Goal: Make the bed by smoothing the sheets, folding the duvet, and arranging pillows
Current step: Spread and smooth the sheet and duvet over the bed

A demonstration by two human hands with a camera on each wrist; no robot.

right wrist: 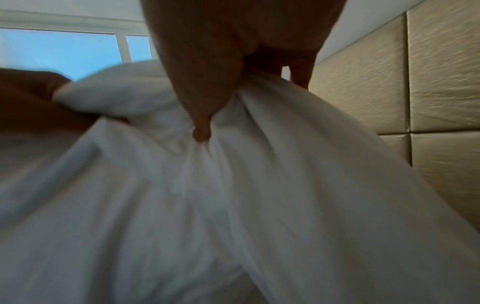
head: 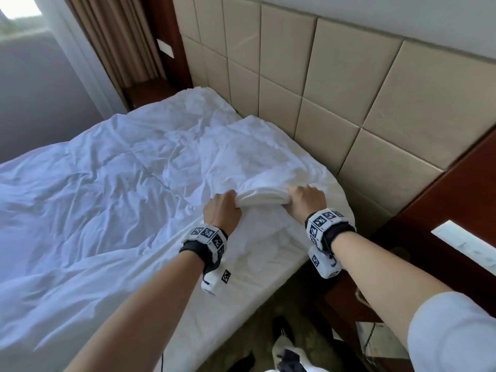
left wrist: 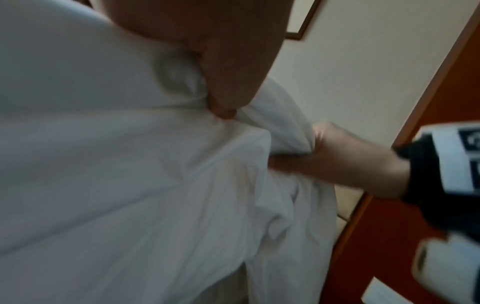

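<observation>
Our left hand [head: 221, 208] and right hand [head: 306, 200] both clench the duvet [head: 263, 197] edge, bunched at centre frame near the headboard [head: 335, 89]; we should pull evenly, keeping the fold straight.

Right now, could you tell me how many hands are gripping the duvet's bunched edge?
2: left hand on the bunched edge's left end, right hand on its right end.
</observation>
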